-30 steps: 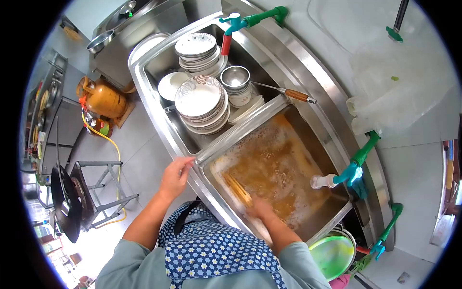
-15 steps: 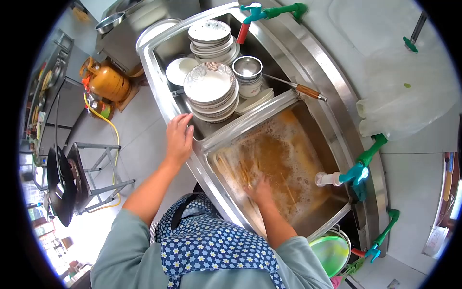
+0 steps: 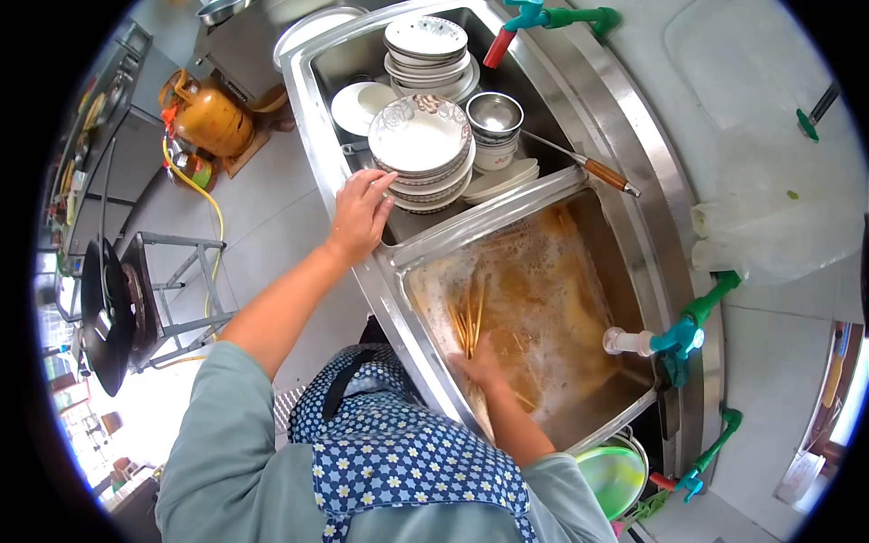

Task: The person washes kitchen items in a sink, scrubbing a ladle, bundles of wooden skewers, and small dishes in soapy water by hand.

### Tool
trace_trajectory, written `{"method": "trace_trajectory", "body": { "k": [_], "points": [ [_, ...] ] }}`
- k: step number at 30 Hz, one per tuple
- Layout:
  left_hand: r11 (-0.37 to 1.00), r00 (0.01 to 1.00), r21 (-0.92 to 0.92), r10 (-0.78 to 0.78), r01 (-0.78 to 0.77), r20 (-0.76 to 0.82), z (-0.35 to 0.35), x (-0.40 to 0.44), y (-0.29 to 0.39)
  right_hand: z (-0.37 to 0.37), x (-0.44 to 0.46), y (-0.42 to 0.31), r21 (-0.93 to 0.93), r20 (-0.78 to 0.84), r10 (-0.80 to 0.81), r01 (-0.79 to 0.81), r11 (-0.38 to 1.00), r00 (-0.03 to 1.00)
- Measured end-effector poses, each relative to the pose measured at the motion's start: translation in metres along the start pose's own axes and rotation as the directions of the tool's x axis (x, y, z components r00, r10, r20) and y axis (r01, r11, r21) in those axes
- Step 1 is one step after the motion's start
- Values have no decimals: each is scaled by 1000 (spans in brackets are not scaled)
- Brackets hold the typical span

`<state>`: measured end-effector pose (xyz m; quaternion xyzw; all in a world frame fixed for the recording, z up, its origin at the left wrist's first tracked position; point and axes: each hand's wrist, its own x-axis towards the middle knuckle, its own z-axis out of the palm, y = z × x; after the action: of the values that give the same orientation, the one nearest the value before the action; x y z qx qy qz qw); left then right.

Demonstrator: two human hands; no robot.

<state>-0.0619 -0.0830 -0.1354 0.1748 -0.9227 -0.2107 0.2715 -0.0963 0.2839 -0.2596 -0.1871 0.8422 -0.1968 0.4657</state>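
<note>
My right hand (image 3: 482, 364) is closed round several thin chopsticks (image 3: 467, 319) at the near left side of the right sink basin, just over brownish, foamy water (image 3: 543, 281). The chopsticks fan out away from the fingers. My left hand (image 3: 359, 214) has its fingers apart and rests at the near rim of the other basin, fingertips beside a stack of patterned plates (image 3: 419, 136). More stacked bowls (image 3: 425, 38), a metal bowl (image 3: 495, 114) and white dishes stand in that basin.
A wooden-handled utensil (image 3: 608, 174) lies across the divider. Teal taps (image 3: 677, 338) reach in from the right. A green basin (image 3: 612, 480) sits below the sink's right end. On the left are an orange gas cylinder (image 3: 213, 118), a metal stand (image 3: 181, 294) and a black wok (image 3: 107, 317).
My left hand has moved up along the rim to the plate stack. My right hand has gathered chopsticks from the water, and they now stick up from it. The view has shifted.
</note>
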Motion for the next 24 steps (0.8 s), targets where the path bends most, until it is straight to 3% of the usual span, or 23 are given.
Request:
{"method": "trace_trajectory", "body": {
  "k": [2,6,8,10,12,13,14,16,17,18,20,21,22,23,24],
  "points": [
    [1000,1000,-21,4,-4,-11,1,2,-3,-2,6,-16,-33,-75,18,-20,999,997],
    [996,1000,82,-17,18,-5,-10,4,7,-36,10,2,5,39,17,-17,1000,999],
    [990,992,64,123,-122,-10,-24,8,31,-45,5,21,136,-210,-113,143,980,971],
    [993,993,23,118,-118,14,-27,-3,58,-68,-10,25,94,-275,-142,174,980,951],
    [990,990,-70,124,-119,71,-28,-15,77,-83,-15,29,-296,-636,-360,216,931,682],
    [991,990,-77,118,-112,78,-26,-22,83,-82,-6,35,-311,-727,-293,82,947,622],
    [990,990,-76,121,-115,77,-21,-28,85,-82,4,41,-310,-728,-293,83,947,620],
    [992,995,-125,26,-13,101,-19,-39,89,-78,25,43,173,-471,109,-29,984,875],
    [993,995,-114,36,-25,95,-21,-40,88,-58,33,40,86,-634,-74,164,983,770],
    [992,996,-123,-1,12,89,-23,-42,87,-48,34,31,89,-638,-83,180,980,765],
    [990,995,-132,-41,52,88,-28,-46,87,-32,29,18,147,-427,26,41,988,904],
    [983,991,-147,-94,107,93,-30,-46,86,-26,27,11,154,-427,25,45,987,904],
    [974,984,-160,-146,162,105,-34,-48,85,-18,24,5,222,-326,9,67,973,945],
    [977,984,-151,-138,154,111,-37,-47,86,-13,22,-2,291,-225,-18,85,953,974],
    [972,982,-168,-142,163,127,-39,-46,86,-6,20,-2,304,-225,-21,90,948,974]
  ]
}}
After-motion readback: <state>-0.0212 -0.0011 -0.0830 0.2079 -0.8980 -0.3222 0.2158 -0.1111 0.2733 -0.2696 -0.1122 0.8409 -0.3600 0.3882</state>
